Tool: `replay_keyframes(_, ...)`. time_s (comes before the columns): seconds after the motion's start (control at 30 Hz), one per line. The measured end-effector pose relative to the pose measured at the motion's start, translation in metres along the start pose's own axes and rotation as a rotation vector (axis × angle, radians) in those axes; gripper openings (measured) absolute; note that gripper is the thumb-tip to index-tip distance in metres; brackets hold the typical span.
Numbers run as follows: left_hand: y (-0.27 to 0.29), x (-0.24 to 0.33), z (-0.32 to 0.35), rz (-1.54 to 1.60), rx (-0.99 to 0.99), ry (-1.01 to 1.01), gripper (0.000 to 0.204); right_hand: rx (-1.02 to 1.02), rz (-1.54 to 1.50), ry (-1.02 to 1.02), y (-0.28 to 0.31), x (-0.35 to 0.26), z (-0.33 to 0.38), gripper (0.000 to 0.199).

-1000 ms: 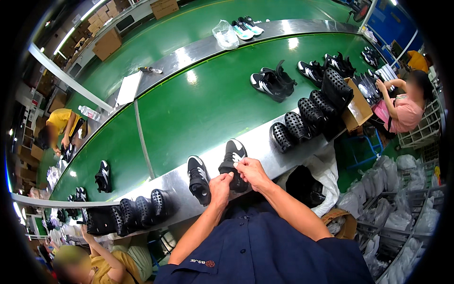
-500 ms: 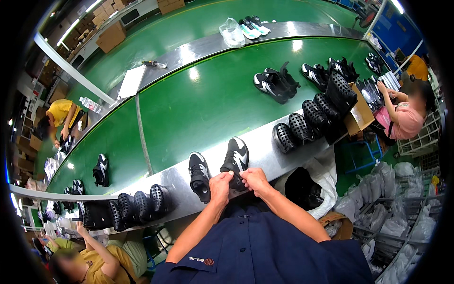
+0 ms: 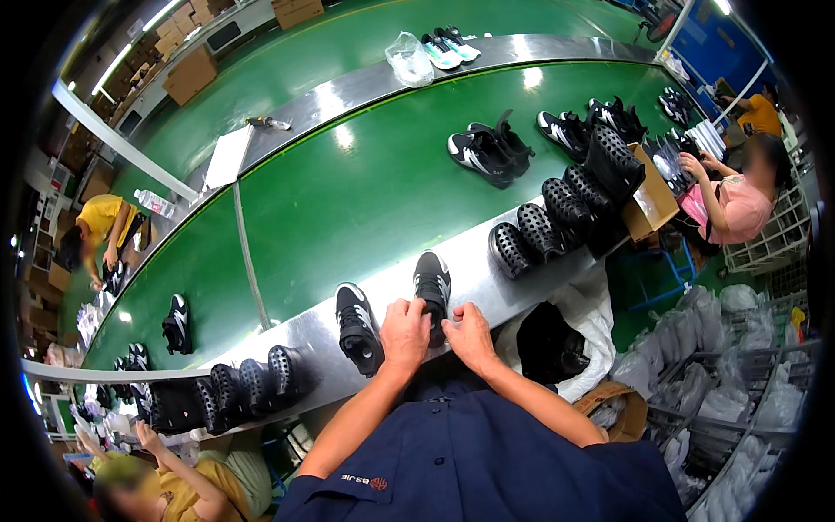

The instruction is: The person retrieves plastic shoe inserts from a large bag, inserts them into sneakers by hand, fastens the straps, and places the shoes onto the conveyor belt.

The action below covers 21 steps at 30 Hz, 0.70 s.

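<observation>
Both hands at near metal edge of surface (image 3: 487,270), beside green belt. Left hand (image 3: 405,333) and right hand (image 3: 468,337) set on heel end of black sneaker (image 3: 432,283) with white stripe; toe points away, onto the steel rim. Fingers (image 3: 423,306) curled and pressed together over heel collar, gripping it from either side. Sole resting on surface. Second black sneaker (image 3: 357,324) just left of left hand, apart from it. Row of perforated black moulds (image 3: 541,228) further right.
</observation>
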<state>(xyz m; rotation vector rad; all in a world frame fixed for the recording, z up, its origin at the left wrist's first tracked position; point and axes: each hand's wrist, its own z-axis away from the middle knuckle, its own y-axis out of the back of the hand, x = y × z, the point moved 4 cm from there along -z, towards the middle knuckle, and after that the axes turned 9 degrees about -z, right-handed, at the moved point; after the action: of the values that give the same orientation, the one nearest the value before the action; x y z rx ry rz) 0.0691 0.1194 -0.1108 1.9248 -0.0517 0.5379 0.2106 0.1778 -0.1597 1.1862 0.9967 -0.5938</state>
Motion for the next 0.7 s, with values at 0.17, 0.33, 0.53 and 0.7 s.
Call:
replay_keyframes(0.17,-0.004,-0.012,-0.003,-0.024,-0.07,-0.044,0.017,-0.128,-0.014,-0.088,-0.009,-0.013,0.0,0.034)
replay_keyframes(0.33,0.001,-0.023,0.001,0.132,-0.198,0.138,0.015,-0.059,0.058,0.063,-0.013,-0.007,-0.006,0.031)
replay_keyframes(0.53,0.019,-0.014,0.02,0.065,-0.246,0.166,0.036,-0.199,-0.652,-0.453,-0.023,0.018,0.006,0.025)
replay_keyframes(0.7,0.007,0.004,0.017,-0.153,-0.355,-0.004,0.041,-0.243,-0.77,-0.588,-0.036,0.032,0.014,0.029)
